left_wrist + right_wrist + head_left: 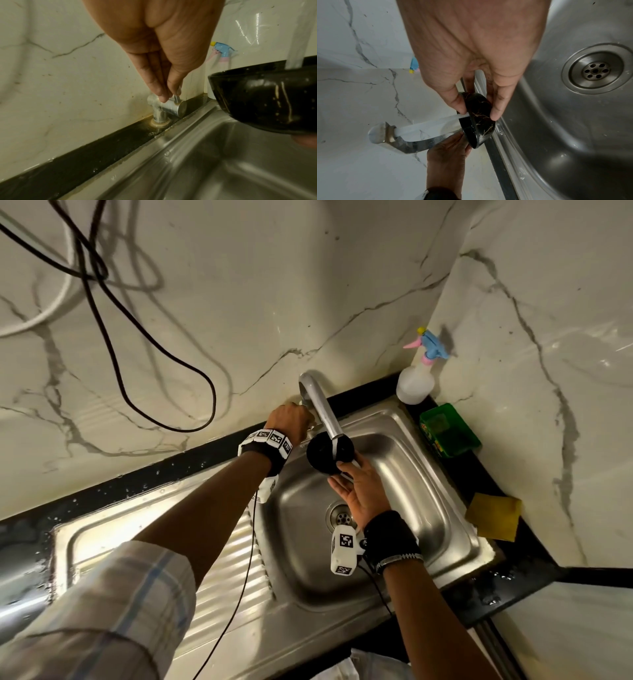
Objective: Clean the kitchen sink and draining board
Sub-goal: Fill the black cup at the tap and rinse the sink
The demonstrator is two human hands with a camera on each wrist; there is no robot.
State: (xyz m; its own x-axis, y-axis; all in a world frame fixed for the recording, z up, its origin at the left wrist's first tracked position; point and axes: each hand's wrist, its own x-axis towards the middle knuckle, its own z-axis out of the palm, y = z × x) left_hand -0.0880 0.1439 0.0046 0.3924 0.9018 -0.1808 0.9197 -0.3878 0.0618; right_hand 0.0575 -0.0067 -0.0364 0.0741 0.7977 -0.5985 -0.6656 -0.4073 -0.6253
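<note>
Far left of the head view, black cables (113,344) loop over the marble wall (239,285), and the ribbed draining board (226,580) fills the lower left, wet along its dark edge. At centre, the left hand (289,419) reaches the tap (320,405) base; only the left wrist view shows its fingers (154,83) pressed together, pinching the small lever (177,98) on the tap valve. Just right of it, the right hand (363,491) holds a black bowl (329,451) under the spout, above the sink (428,474). The right wrist view shows thumb and fingers (498,108) pinching the bowl's rim, water (428,125) streaming into it, and the drain (594,70) at the right, half hidden by the wrist in the head view. Upper right in the head view, a spray bottle (416,378) stands in the corner, then a green box (448,429) and a yellow cloth (495,515) along the right counter.
</note>
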